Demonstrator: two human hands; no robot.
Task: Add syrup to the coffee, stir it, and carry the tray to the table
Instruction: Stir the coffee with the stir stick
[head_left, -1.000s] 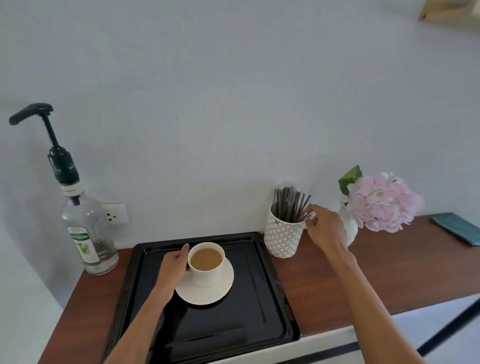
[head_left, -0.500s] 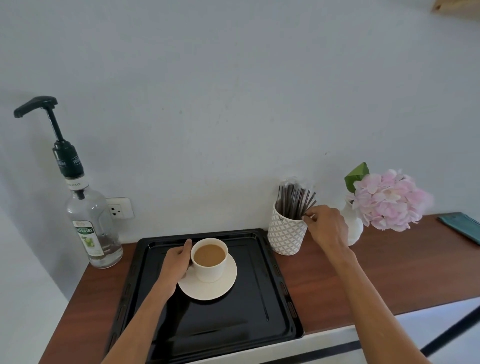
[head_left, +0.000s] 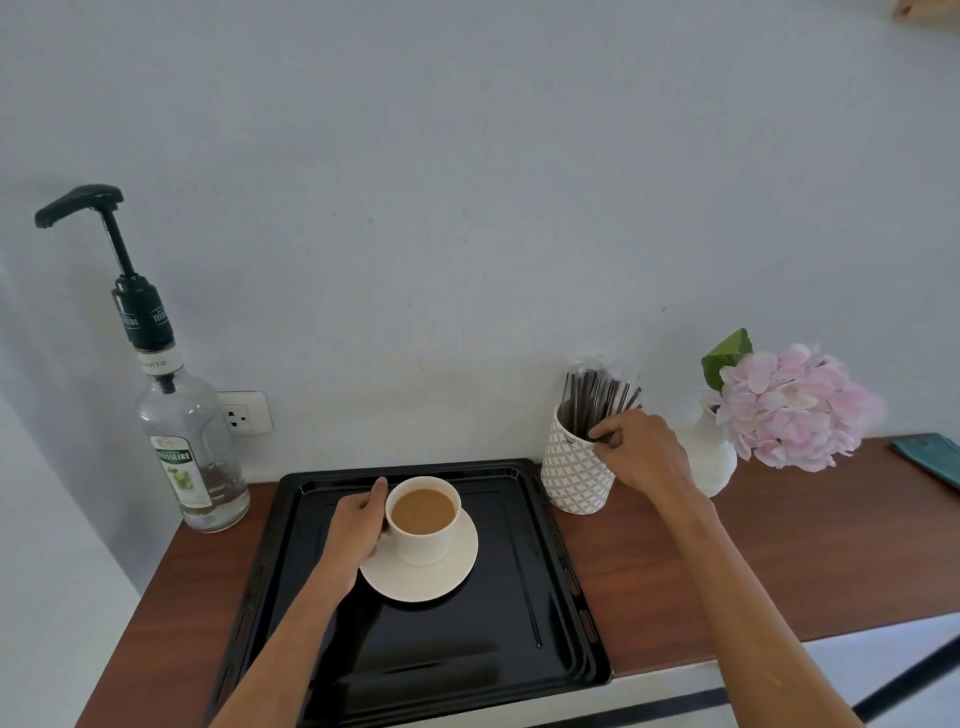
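**A:** How were the hands found?

**B:** The left hand (head_left: 358, 525) was wrapped against the side of the cup (head_left: 423, 522), the thumb laid near the rim. The right hand (head_left: 641, 454) was pinched at the lip of the holder (head_left: 576, 467), the fingertips (head_left: 605, 431) closed among the stirrers (head_left: 597, 397); whether just one had been caught could not be told.

**A:** And where was the cup placed?

**B:** It was seated on a saucer (head_left: 421, 571), on the black tray (head_left: 415, 649), which lay on the wooden counter (head_left: 779, 545). The coffee (head_left: 423, 511) was filled close to the brim.

**A:** How would the things be judged to handle?

**B:** The cup would be taken as ceramic: stiff, breakable, smooth, and loose on its saucer. It was best steadied at the wall or handle, as shown. A stirrer would be judged thin, light and slightly bendy, and best gripped near its top end. The tray looked rigid and glossy, so the saucer might be expected to slide; it should be held by both side rims and kept level.

**A:** The syrup?

**B:** The bottle (head_left: 189, 447) was left standing beside the tray, its pump (head_left: 78, 202) raised and untouched.
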